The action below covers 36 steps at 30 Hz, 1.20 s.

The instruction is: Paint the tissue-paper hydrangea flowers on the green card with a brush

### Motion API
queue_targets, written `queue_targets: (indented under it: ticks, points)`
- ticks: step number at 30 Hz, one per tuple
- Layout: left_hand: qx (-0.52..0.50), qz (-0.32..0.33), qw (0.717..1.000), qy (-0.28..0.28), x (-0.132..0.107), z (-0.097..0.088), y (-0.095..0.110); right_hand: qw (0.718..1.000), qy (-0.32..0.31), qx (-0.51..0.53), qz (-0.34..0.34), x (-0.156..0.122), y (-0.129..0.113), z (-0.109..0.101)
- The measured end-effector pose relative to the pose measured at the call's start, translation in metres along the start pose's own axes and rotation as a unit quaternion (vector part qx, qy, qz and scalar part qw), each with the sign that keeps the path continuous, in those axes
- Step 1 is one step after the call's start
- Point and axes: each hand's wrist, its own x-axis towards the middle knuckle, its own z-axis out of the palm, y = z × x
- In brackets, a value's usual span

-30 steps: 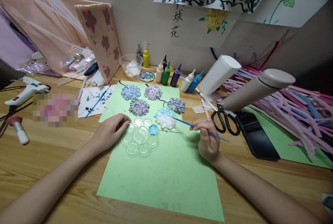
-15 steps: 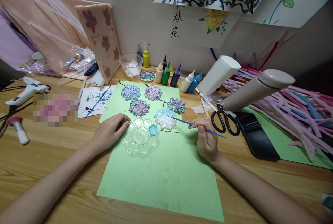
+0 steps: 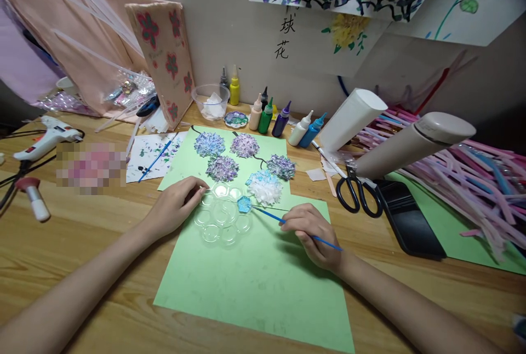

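Note:
My right hand (image 3: 314, 233) is closed round a thin blue paintbrush (image 3: 269, 214), its tip in the blue paint (image 3: 244, 204) in one well of a clear flower-shaped palette (image 3: 224, 212). At the palette's upper left rim my left hand (image 3: 178, 200) has its fingers and thumb closed on the edge. Just beyond the brush tip lies a ruffled paper flower (image 3: 266, 187), white with light blue on its far side. Several blue and purple flowers, such as a purple one (image 3: 222, 168), lie on green paper (image 3: 246, 293).
Paint bottles (image 3: 281, 119) and a plastic bowl (image 3: 210, 103) stand at the back. To the right are black-handled scissors (image 3: 358, 195), a black phone (image 3: 406, 220), a grey flask (image 3: 411, 146) and pink strips. A glue gun (image 3: 45, 137) and paint-marked paper (image 3: 152, 156) lie left.
My right hand has moved the brush from the white and blue flower down and left to the blue paint in the palette. My left hand stays at the palette's rim.

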Motion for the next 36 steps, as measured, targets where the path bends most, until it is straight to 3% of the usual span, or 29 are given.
queue_targets:
  ticks: [11,16,22,26,31,36]
  points:
    - [-0.049,0.049,0.996,0.058,-0.005,-0.002,0.004,0.991,-0.023,-0.105,-0.077,0.001,-0.002,0.003]
    - [-0.050,0.063,0.995,0.058,-0.006,-0.001,0.003,0.990,0.001,-0.103,-0.096,0.000,-0.002,0.003]
    - [-0.040,0.063,0.995,0.063,-0.005,0.000,0.002,0.994,0.008,-0.072,-0.081,0.001,-0.002,0.000]
    - [-0.037,0.074,0.994,0.070,-0.005,0.000,0.001,0.999,0.004,-0.031,-0.034,0.001,-0.004,-0.003]
    - [-0.032,0.068,0.995,0.061,-0.005,0.000,0.001,0.993,0.107,-0.005,0.053,-0.012,0.004,-0.003]
    - [-0.026,0.058,0.997,0.048,-0.005,-0.001,0.000,0.957,0.255,0.000,0.138,-0.014,0.020,-0.002]
